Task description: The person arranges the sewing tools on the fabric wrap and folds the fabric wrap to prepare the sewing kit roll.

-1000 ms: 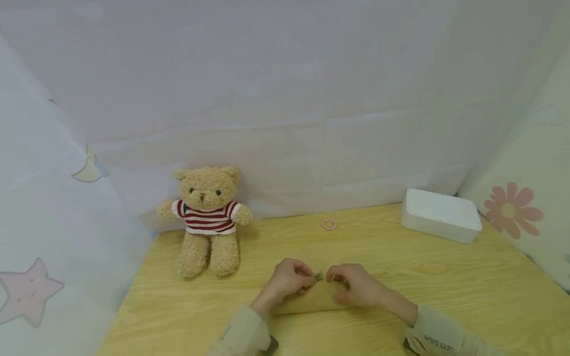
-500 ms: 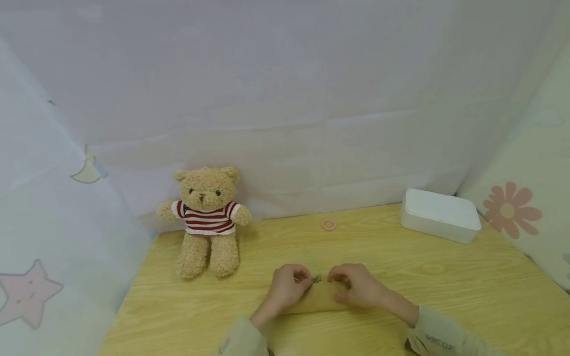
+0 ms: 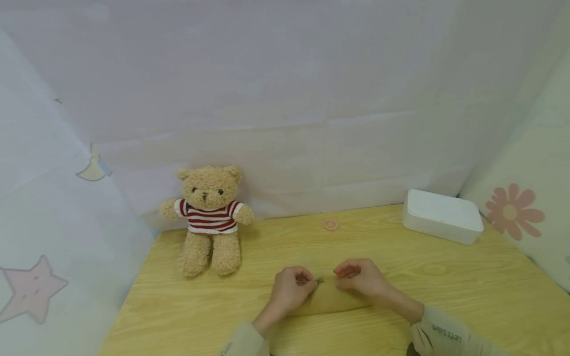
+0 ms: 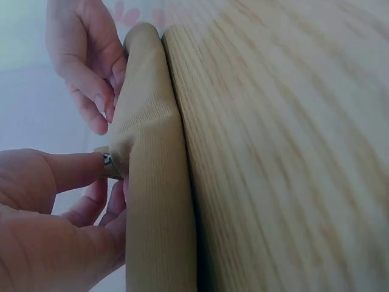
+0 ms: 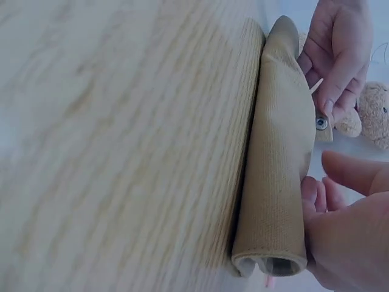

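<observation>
A tan cloth pouch, folded into a long soft roll, lies on the wooden table in front of me. My left hand pinches a small tab at its far side between thumb and fingers; a metal snap shows on the tab. Beside it, my right hand has loosely bent fingers touching the pouch's far side. The right thumb stands apart from the cloth in the right wrist view. The roll's end nearest that camera shows a hollow opening.
A teddy bear in a striped shirt sits at the back left of the table. A pink ring lies near the back edge. At the back right stands a white box, and curtains rise behind.
My right hand has shifted slightly right and away from the tab, showing more of the pouch. The left hand keeps its pinch on the tab and has moved little.
</observation>
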{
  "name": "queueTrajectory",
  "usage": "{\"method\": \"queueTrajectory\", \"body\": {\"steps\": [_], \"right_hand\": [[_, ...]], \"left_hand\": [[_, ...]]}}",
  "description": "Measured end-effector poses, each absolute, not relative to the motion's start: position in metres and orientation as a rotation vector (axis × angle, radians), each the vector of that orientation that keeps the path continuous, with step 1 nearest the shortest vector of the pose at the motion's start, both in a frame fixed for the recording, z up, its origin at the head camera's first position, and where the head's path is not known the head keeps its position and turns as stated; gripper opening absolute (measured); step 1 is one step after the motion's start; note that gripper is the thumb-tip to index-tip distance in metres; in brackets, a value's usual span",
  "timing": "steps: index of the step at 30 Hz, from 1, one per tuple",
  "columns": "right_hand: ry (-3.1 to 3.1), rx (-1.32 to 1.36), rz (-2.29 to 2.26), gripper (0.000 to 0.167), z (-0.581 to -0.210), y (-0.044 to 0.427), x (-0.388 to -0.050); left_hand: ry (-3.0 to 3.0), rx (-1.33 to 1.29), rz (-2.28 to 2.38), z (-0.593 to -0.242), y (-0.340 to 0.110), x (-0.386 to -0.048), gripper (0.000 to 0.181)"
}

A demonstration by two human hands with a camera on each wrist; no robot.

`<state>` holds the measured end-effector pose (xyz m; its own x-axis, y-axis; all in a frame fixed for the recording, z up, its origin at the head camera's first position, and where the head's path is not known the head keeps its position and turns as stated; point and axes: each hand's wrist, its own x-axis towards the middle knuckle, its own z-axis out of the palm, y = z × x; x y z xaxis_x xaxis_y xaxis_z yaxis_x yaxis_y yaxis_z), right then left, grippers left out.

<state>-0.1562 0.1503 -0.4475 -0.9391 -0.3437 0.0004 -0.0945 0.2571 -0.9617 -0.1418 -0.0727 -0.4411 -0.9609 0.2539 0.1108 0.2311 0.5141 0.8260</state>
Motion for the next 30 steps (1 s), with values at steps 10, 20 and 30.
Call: {"method": "queueTrajectory", "body": {"steps": [10,20,30], "right_hand": [[2.175,-0.334,-1.783,0.033,-0.451,0.152,-0.162],[2.223,-0.380,-1.764,0.033,-0.444,0.137,-0.158],[2.390,-0.469,-1.597,0.025,-0.439,0.125,-0.157]], "left_hand": [[2.670,0.456,1.488,-0.444,-0.079,-0.141,0.004],[2.639,0.477,1.490,-0.446,-0.083,-0.144,0.005],[2.662,0.533,1.477,-0.452,-0.087,-0.147,0.005]]}}
